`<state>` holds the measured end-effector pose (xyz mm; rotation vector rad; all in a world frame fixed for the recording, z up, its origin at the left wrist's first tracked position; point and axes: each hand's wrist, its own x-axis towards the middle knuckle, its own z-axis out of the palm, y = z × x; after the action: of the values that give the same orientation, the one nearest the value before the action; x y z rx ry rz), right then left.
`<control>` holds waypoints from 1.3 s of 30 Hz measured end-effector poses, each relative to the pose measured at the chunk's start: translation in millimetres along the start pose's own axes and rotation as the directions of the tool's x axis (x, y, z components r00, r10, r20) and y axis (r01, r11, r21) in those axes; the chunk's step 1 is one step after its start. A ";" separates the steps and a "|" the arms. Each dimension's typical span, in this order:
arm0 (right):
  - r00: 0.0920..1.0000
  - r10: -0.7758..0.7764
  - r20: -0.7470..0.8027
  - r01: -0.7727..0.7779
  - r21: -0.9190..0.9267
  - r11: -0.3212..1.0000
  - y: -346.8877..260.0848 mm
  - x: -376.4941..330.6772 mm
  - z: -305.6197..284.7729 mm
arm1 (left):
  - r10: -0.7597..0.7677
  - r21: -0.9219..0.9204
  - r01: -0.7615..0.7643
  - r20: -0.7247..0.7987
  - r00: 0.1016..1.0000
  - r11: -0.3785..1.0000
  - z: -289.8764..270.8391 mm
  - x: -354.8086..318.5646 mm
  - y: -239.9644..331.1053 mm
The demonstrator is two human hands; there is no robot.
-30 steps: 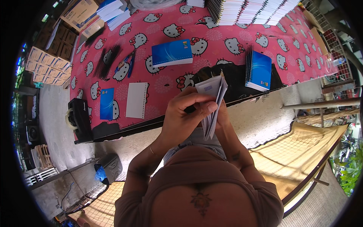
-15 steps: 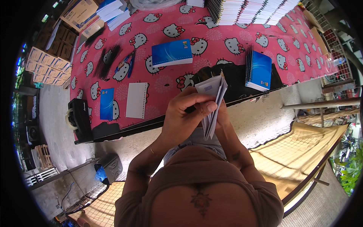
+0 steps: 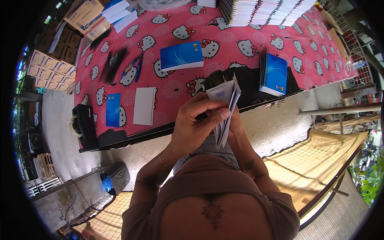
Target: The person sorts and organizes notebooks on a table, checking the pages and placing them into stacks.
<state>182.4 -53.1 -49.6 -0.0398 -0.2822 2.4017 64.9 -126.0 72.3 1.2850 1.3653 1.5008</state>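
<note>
The stack of white sheets (image 3: 224, 110), clamped in the left hand (image 3: 198, 124) and backed by the mostly hidden right hand (image 3: 237, 125), is best squared above the tabletop's (image 3: 256, 44) near edge

Person, seen from above: brownish-mauve short-sleeved top with a small dark star-like emblem printed at the chest, grey shorts below it, a thin bracelet at the wrist of the left hand (image 3: 192, 128), a small dark mark on the right forearm, both forearms bare.
</note>
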 end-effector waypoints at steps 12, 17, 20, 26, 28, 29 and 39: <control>0.999 -0.034 0.034 0.037 -0.064 0.997 -4.8 2.6 2.9 | -0.123 -0.094 0.113 -0.119 0.985 0.989 5.8 -0.9 5.7; 0.994 -0.087 0.062 0.094 -0.128 0.987 -5.7 6.2 10.3 | 0.007 0.143 -0.009 0.009 1.000 0.990 -8.9 -1.4 -4.8; 0.992 -0.101 0.079 0.109 -0.110 0.988 -3.4 8.1 5.4 | 0.013 0.024 -0.013 -0.029 0.999 1.000 -3.4 0.7 -4.3; 0.993 -0.099 0.064 0.108 -0.159 0.981 -5.7 6.1 4.1 | 0.021 0.002 -0.022 0.026 0.999 1.000 -6.6 2.3 -4.5; 0.994 -0.101 0.049 0.108 -0.159 0.981 -4.9 6.4 1.2 | -0.004 -0.056 0.005 0.020 1.000 0.998 -5.7 1.2 -5.1; 0.994 -0.102 0.042 0.107 -0.159 0.981 -4.5 6.5 0.5 | -0.009 -0.059 0.010 0.022 1.000 0.998 -5.6 1.1 -5.5; 0.995 -0.092 0.037 0.097 -0.152 0.984 -4.4 6.6 4.6 | -0.022 -0.042 0.022 0.001 1.000 0.999 -3.6 0.8 -6.1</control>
<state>179.8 -46.4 -43.8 -0.0599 -0.4721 2.2835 60.6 -125.0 66.7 1.2403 1.3371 1.5063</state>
